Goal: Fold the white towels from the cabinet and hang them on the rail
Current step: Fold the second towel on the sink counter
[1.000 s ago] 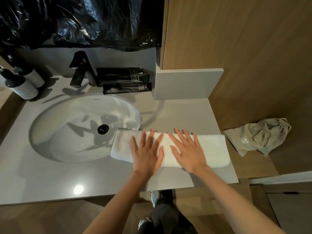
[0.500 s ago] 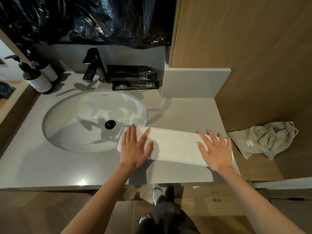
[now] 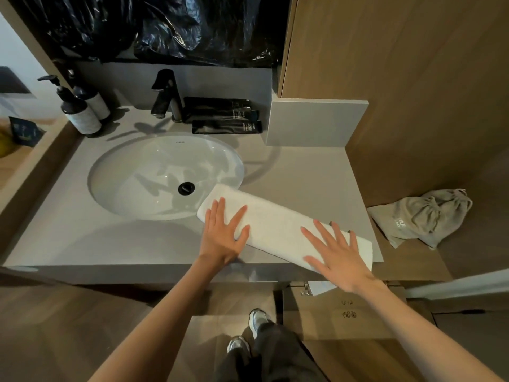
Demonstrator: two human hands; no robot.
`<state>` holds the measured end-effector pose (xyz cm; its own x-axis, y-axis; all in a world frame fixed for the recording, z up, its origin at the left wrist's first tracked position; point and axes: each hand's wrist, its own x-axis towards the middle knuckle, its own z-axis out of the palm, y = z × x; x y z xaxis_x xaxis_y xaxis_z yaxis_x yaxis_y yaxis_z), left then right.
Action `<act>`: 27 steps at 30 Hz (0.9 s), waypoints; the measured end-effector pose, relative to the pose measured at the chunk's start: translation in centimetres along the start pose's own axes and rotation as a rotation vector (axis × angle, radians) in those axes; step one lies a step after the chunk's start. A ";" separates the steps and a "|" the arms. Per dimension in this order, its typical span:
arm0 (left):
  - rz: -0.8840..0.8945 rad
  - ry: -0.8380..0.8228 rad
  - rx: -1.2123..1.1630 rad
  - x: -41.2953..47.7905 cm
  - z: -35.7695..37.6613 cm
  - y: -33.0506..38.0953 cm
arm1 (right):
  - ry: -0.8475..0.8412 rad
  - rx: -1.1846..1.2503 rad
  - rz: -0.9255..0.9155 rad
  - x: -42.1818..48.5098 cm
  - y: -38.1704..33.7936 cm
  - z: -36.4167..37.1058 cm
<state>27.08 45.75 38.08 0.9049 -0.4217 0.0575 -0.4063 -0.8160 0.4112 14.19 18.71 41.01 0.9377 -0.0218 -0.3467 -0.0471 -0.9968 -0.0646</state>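
Table (image 3: 82,244): grey top under both hands; its front edge passes just below the right wrist.
Black plastic sheet (image 3: 192,28): crumpled, hanging on the wall well beyond the fingertips.
Sink (image 3: 132,175): white oval basin beyond and left of the left hand; the small maker's mark on its far rim is too small to read.
Towel (image 3: 281,227): white, folded into a long band, lying on the table under both hands. Its left end overhangs the sink rim at the left fingertips, and its right end reaches the table's front edge under the right hand. A second ago it lay square to that edge; now it slants, left end farther away, right end nearer.
Cardboard box (image 3: 349,310): on the floor below the right forearm; dark handwritten marks on its flap, not legible.
Drawstring bag (image 3: 424,216): grey cloth, well apart to the right of the right hand; its pale print is too blurred to read.
Right hand (image 3: 338,255): flat, fingers splayed, pressing the towel's right end, with the heel past the table's edge. A second ago it lay at the towel's middle.
Left hand (image 3: 223,235): flat, fingers straight, pressing the towel's left end. A second ago it lay at the middle, just beside the right hand.
Faucet (image 3: 166,95): black, behind the sink, beyond the left hand.
Tubes (image 3: 220,111): black, lying stacked beyond the left hand; white print unreadable.
Pump bottles (image 3: 77,111): two, dark, far left of the left hand; pale labels unreadable.
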 end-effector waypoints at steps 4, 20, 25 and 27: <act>-0.086 -0.058 -0.024 -0.8 -0.1 0.9 | -0.051 -0.066 -0.037 -1.4 -0.6 0.0; -0.826 0.362 -1.103 -7.8 4.4 20.8 | 0.027 -0.107 -0.099 -13.0 5.9 -5.3; -0.725 0.377 -1.407 -9.4 5.4 27.1 | 0.083 -0.209 -0.177 -20.1 11.8 -4.3; -0.665 0.354 -1.412 -9.6 5.0 29.5 | 0.099 -0.215 -0.193 -22.7 14.4 -2.9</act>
<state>5.77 23.75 45.13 0.9289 0.1156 -0.3518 0.3095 0.2793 0.9090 -6.74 4.66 50.66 0.9516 0.1727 -0.2541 0.1993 -0.9765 0.0826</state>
